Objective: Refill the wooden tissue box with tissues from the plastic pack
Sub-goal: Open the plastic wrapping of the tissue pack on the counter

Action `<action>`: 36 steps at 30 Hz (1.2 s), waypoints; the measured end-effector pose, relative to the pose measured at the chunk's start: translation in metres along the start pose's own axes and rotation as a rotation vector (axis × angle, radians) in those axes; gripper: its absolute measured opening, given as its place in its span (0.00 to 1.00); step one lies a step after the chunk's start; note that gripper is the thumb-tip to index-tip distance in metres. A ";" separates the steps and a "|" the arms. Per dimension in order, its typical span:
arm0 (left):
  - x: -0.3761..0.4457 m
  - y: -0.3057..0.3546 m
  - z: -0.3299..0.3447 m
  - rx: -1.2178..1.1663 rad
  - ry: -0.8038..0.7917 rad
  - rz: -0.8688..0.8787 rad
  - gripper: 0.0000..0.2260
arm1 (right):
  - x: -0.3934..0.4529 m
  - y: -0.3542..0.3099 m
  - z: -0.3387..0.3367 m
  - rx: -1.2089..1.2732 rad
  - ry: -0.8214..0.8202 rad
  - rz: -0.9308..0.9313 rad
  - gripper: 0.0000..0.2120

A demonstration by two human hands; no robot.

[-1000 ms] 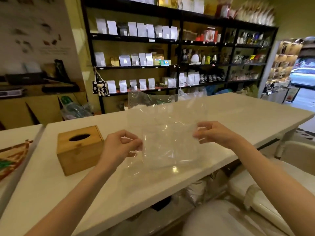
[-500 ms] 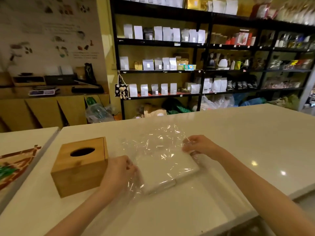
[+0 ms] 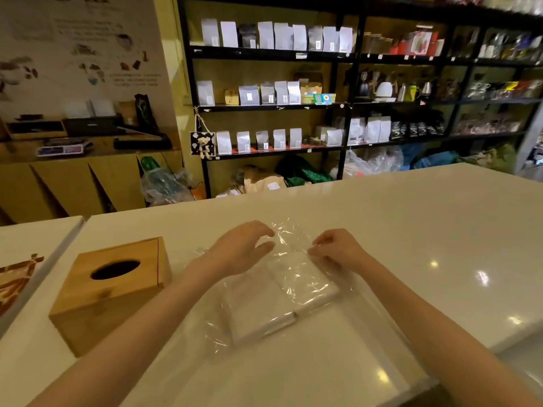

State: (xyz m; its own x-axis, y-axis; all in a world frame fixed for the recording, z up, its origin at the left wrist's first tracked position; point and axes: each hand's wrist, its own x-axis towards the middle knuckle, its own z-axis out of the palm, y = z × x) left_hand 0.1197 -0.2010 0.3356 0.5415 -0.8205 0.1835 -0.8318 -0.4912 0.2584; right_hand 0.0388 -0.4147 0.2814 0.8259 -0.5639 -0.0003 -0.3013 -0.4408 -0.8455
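Note:
A clear plastic pack (image 3: 282,301) of white tissues lies flat on the white counter (image 3: 411,230) in front of me. My right hand (image 3: 335,251) pinches the crinkled plastic at the pack's far right edge. My left hand (image 3: 241,248) hovers over the pack's far left part with fingers loosely spread, near the loose plastic, holding nothing that I can see. The wooden tissue box (image 3: 114,289) with a dark oval slot on top stands to the left of the pack, apart from both hands.
A second white table (image 3: 26,239) with a patterned mat (image 3: 14,283) adjoins on the left. Black shelves (image 3: 293,104) of pouches and a wooden cabinet (image 3: 73,183) stand beyond the counter. The counter's near edge runs at the lower right.
The pack went from held up in the air to lying on the counter. My left hand let go of its near left side and moved to the far edge.

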 end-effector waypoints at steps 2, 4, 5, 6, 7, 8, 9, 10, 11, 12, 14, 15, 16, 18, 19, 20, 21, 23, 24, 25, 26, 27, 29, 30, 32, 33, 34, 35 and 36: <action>0.009 0.000 0.017 -0.304 -0.142 -0.064 0.19 | 0.000 0.000 0.003 -0.030 0.039 0.004 0.12; 0.015 -0.005 0.033 -0.494 -0.212 -0.171 0.21 | -0.001 0.000 0.005 -0.036 0.075 0.006 0.12; 0.016 -0.008 0.038 -0.541 -0.234 -0.226 0.23 | -0.001 0.001 0.006 -0.030 0.092 0.009 0.12; 0.017 -0.010 0.041 -0.570 -0.253 -0.269 0.25 | -0.001 0.002 0.007 -0.023 0.110 0.008 0.10; 0.017 -0.011 0.042 -0.606 -0.274 -0.300 0.28 | -0.001 0.003 0.007 -0.019 0.126 0.003 0.09; 0.017 -0.012 0.043 -0.656 -0.293 -0.311 0.30 | -0.002 0.005 0.008 -0.018 0.136 -0.007 0.07; 0.016 -0.011 0.043 -0.710 -0.310 -0.311 0.30 | -0.003 0.006 0.008 -0.013 0.142 -0.018 0.05; 0.015 -0.009 0.042 -0.750 -0.325 -0.310 0.30 | -0.005 0.007 0.009 -0.005 0.146 -0.030 0.04; 0.013 -0.008 0.041 -0.779 -0.336 -0.309 0.31 | -0.007 0.007 0.009 -0.001 0.154 -0.040 0.03; 0.012 -0.007 0.040 -0.794 -0.343 -0.312 0.31 | -0.009 0.008 0.009 0.000 0.168 -0.055 0.03; 0.013 -0.010 0.043 -0.803 -0.359 -0.330 0.32 | -0.013 0.008 0.009 0.014 0.199 -0.087 0.04; 0.014 -0.011 0.044 -0.795 -0.368 -0.337 0.33 | -0.015 0.008 0.008 0.029 0.208 -0.105 0.05; 0.015 -0.012 0.044 -0.783 -0.374 -0.343 0.33 | -0.017 0.007 0.008 0.049 0.208 -0.121 0.04; 0.016 -0.013 0.045 -0.782 -0.393 -0.344 0.34 | -0.022 0.005 0.005 0.092 0.194 -0.145 0.04; 0.017 -0.014 0.045 -0.793 -0.401 -0.347 0.34 | -0.024 0.004 0.002 0.118 0.192 -0.158 0.05; 0.018 -0.014 0.045 -0.806 -0.408 -0.349 0.34 | -0.026 0.003 -0.001 0.152 0.195 -0.171 0.05; 0.019 -0.014 0.045 -0.810 -0.415 -0.353 0.34 | -0.027 0.001 -0.005 0.195 0.198 -0.178 0.06; 0.020 -0.015 0.046 -0.808 -0.419 -0.353 0.33 | -0.031 -0.002 -0.015 0.285 0.176 -0.176 0.06; 0.021 -0.015 0.046 -0.789 -0.393 -0.342 0.32 | -0.033 -0.003 -0.019 0.313 0.153 -0.172 0.06; 0.021 -0.016 0.046 -0.755 -0.344 -0.323 0.29 | -0.034 -0.004 -0.023 0.325 0.131 -0.169 0.06; 0.020 -0.018 0.044 -0.711 -0.284 -0.298 0.24 | -0.036 -0.006 -0.027 0.329 0.115 -0.166 0.06; 0.019 -0.019 0.042 -0.661 -0.226 -0.272 0.19 | -0.038 -0.006 -0.029 0.337 0.104 -0.160 0.07; 0.014 -0.023 0.033 -0.576 -0.131 -0.201 0.13 | -0.040 -0.007 -0.032 0.333 0.097 -0.133 0.08; 0.010 -0.023 0.026 -0.566 -0.101 -0.168 0.11 | -0.040 -0.008 -0.031 0.287 0.105 -0.126 0.10; 0.002 -0.022 0.012 -0.590 -0.065 -0.118 0.09 | -0.041 -0.013 -0.027 0.034 0.169 -0.179 0.19; -0.002 -0.021 0.006 -0.612 -0.056 -0.104 0.09 | -0.042 -0.017 -0.023 -0.127 0.203 -0.244 0.24; -0.004 -0.019 0.001 -0.634 -0.052 -0.094 0.08 | -0.045 -0.024 -0.018 -0.268 0.215 -0.331 0.28; -0.007 -0.018 -0.002 -0.646 -0.049 -0.085 0.08 | -0.048 -0.033 -0.011 -0.384 0.197 -0.431 0.30; -0.010 -0.016 -0.006 -0.650 -0.046 -0.076 0.08 | -0.052 -0.044 -0.003 -0.483 0.154 -0.526 0.31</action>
State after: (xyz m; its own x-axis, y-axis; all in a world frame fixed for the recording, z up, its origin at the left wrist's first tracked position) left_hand 0.1287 -0.1835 0.3353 0.5783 -0.8091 0.1046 -0.5404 -0.2838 0.7921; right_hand 0.0075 -0.3684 0.3201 0.8538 -0.2686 0.4460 -0.0891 -0.9194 -0.3832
